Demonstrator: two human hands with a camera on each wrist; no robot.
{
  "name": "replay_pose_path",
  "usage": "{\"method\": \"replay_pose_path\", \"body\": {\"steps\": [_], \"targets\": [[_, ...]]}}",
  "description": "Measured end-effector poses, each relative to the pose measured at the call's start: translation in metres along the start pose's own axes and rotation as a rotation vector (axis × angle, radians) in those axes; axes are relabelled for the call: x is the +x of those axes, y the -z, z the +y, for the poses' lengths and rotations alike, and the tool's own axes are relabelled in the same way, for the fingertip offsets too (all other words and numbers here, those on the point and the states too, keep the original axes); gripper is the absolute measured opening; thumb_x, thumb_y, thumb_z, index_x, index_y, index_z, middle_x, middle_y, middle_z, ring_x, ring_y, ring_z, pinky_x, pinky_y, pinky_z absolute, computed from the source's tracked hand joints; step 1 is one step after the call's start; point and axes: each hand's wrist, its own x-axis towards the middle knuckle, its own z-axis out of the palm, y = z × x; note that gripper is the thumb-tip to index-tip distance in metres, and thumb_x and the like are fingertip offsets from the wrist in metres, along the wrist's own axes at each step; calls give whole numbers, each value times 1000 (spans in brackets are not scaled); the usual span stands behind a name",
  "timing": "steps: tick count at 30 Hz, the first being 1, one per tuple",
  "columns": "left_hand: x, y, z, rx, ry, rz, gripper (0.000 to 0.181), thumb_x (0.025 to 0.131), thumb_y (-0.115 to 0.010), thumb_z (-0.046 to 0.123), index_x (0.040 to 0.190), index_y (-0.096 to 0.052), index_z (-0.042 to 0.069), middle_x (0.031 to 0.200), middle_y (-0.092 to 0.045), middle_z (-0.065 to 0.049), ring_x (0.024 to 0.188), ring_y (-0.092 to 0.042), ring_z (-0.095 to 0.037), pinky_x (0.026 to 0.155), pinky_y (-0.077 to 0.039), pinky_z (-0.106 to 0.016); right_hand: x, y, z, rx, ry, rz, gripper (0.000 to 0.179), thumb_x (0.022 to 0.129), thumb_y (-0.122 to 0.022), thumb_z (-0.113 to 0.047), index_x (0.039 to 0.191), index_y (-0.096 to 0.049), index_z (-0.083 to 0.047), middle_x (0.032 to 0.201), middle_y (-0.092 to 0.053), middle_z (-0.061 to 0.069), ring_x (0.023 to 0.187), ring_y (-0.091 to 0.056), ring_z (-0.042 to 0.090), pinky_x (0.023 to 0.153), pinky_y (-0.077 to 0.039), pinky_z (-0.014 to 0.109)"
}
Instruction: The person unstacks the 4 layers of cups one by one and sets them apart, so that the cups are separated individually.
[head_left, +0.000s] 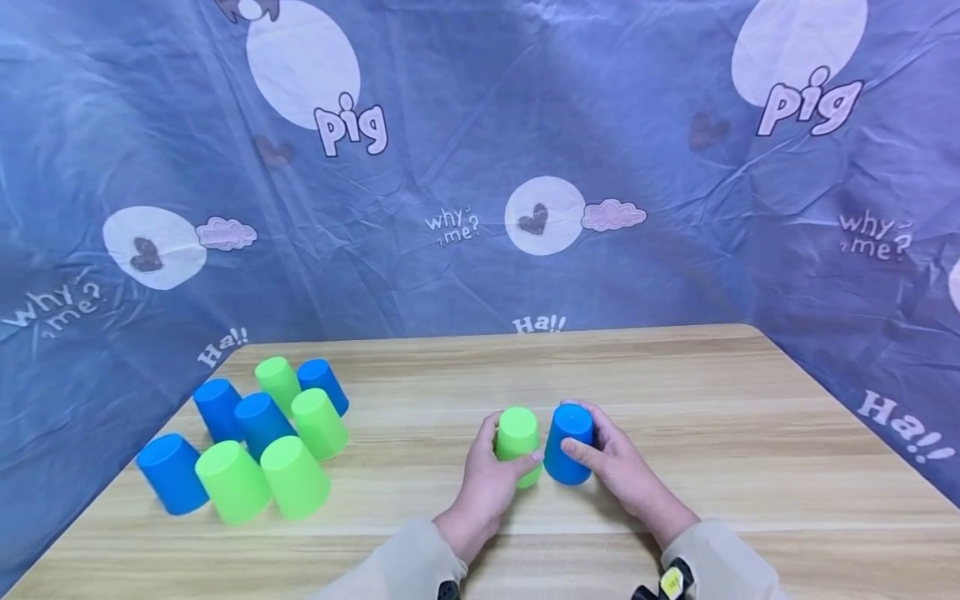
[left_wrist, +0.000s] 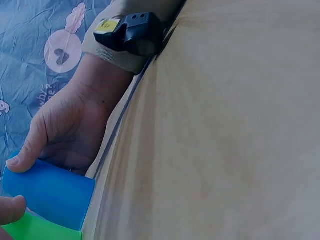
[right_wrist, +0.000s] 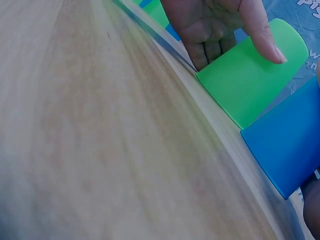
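Two upside-down plastic cups stand side by side on the wooden table, near its middle. My left hand grips the green cup, thumb across its near side and fingers behind. Just right of it, my right hand holds the blue cup the same way, its thumb on the cup's side. In the left wrist view the right hand's thumb lies on the blue cup, while the green cup shows only in part. The right wrist view has the green cup and blue cup resting rim-down.
At the table's left stands a cluster of several upside-down cups, among them a blue cup and a green cup in front. Behind the wooden table hangs a blue printed cloth, which also borders the sides.
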Motion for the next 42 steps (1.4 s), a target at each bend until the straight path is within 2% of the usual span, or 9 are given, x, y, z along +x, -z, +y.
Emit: {"method": "replay_pose_path", "body": {"steps": [11,15,20,23,29,33,37,42], "targets": [[-12,8,13,81,-83,5,61,79,-73,21,133,-45,24,126,-54,-1,116,-49,-25,99,-39,-54,1,1,-1,-15,1,-11,58,92,-56,-19,142,-29,-7,141,-37,21,129,-35,41,105,-28,61],[-15,17,17,100,-136,1,61,80,-72,25,134,-43,26,127,-53,0,116,-49,-24,99,-39,-53,1,0,-1,-16,-4,-7,58,92,-56,-19,142,-29,-7,141,-37,20,129,-34,41,105,-27,62],[-21,31,22,99,-232,12,61,78,-74,26,132,-46,23,124,-55,-2,114,-50,-23,98,-40,-51,1,0,-2,-25,1,-10,58,93,-56,-19,142,-28,-6,141,-37,21,130,-34,41,105,-27,62],[-24,39,24,109,-254,38,60,77,-75,23,130,-48,24,122,-56,-2,115,-49,-23,98,-38,-52,1,0,-2,-25,2,-12,57,93,-56,-19,142,-29,-6,142,-36,21,130,-33,42,105,-27,62],[-30,54,22,168,-257,68,59,76,-76,25,128,-49,29,119,-58,1,113,-50,-22,97,-36,-55,1,0,-1,-22,5,-16,56,93,-55,-18,141,-29,-7,142,-35,21,131,-31,42,104,-26,63],[-35,66,20,187,-239,55,58,75,-76,27,127,-49,32,115,-60,3,107,-52,-20,94,-40,-50,2,0,-1,-23,10,-19,56,93,-55,-19,141,-29,-7,143,-34,21,131,-31,43,104,-26,64],[-41,81,19,205,-224,54,60,75,-76,27,128,-49,30,114,-61,2,104,-54,-20,91,-43,-45,1,0,0,-29,11,-20,56,93,-55,-19,141,-29,-7,143,-34,20,131,-31,43,104,-25,64],[-47,99,20,230,-203,91,59,75,-76,29,129,-49,28,114,-61,1,104,-55,-23,86,-47,-42,0,0,0,-34,5,-18,56,93,-55,-20,141,-29,-8,143,-35,20,131,-31,43,104,-26,64]]}}
